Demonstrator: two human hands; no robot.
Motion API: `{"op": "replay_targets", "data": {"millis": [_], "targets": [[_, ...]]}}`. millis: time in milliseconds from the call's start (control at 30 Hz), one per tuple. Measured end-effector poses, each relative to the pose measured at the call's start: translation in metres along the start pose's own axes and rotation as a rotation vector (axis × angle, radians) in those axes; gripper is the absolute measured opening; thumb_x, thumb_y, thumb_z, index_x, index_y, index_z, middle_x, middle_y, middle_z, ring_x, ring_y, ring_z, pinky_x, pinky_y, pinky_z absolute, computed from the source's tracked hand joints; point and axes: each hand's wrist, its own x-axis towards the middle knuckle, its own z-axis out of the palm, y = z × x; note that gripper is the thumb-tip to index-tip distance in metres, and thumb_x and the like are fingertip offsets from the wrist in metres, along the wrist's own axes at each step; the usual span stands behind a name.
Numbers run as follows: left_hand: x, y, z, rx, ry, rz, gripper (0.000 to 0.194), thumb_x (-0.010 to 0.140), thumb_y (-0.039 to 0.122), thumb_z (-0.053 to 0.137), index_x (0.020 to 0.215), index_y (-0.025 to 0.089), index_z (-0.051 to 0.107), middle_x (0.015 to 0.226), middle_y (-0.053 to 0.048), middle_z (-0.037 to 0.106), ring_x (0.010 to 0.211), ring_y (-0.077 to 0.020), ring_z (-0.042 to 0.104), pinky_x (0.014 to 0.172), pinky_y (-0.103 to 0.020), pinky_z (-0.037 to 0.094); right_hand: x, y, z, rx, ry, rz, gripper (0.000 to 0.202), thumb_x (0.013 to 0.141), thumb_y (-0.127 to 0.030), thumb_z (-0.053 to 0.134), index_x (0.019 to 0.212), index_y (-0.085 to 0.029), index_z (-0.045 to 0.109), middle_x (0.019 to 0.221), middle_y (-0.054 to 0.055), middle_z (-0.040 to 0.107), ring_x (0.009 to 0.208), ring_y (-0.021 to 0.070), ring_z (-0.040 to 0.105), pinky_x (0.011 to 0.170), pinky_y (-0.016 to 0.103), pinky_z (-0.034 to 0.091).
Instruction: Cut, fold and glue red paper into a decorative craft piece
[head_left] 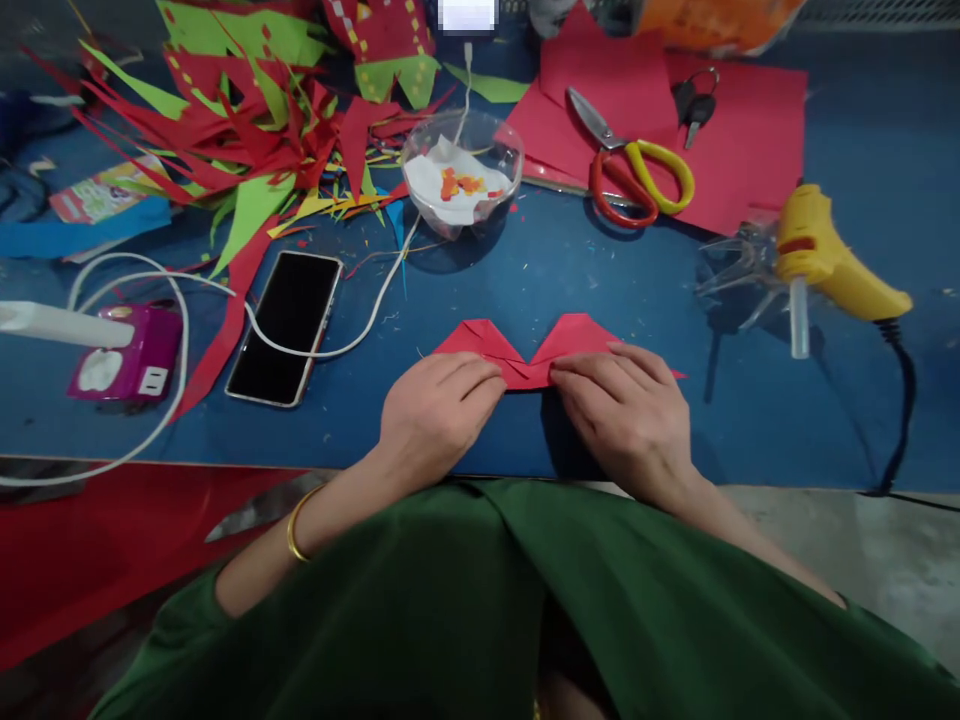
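A folded red paper (529,374) lies near the front edge of the blue table, with two raised peaks and a notch between them. My left hand (442,405) grips its left part, fingers pressed together on the paper and partly covering it. On the right part, my right hand (628,410) holds the paper in the same way, its fingertips close to the notch. A pointed red tip shows to the right of my right hand. The thumbs are mostly hidden.
Behind are a glass bowl (462,175), scissors (626,165), red sheets (757,150) with keys (697,110), and paper scraps (277,130). A yellow glue gun (832,255) stands right; a phone (286,328), white cable (375,310) and purple box (142,350) lie left.
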Motion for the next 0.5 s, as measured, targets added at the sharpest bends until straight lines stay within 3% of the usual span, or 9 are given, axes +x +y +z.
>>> {"op": "replay_targets", "data": {"millis": [267, 500], "targets": [[0.009, -0.003, 0.001, -0.07, -0.075, -0.044, 0.014, 0.095, 0.014, 0.059, 0.092, 0.011, 0.072, 0.092, -0.007, 0.076, 0.086, -0.0214, 0.07, 0.078, -0.035, 0.055, 0.013, -0.01, 0.008, 0.191, -0.039, 0.173, 0.01, 0.095, -0.017, 0.064, 0.091, -0.019, 0.073, 0.091, 0.005, 0.076, 0.082, 0.0199, 0.066, 0.073, 0.035, 0.044], [0.008, -0.008, 0.004, -0.132, -0.113, -0.134, 0.012, 0.095, 0.021, 0.062, 0.091, 0.016, 0.073, 0.093, -0.005, 0.077, 0.085, -0.0219, 0.068, 0.075, -0.036, 0.051, 0.014, -0.009, 0.012, 0.182, -0.071, 0.272, 0.012, 0.095, -0.024, 0.064, 0.087, -0.018, 0.07, 0.085, 0.006, 0.069, 0.078, 0.0211, 0.059, 0.071, 0.036, 0.041]]}}
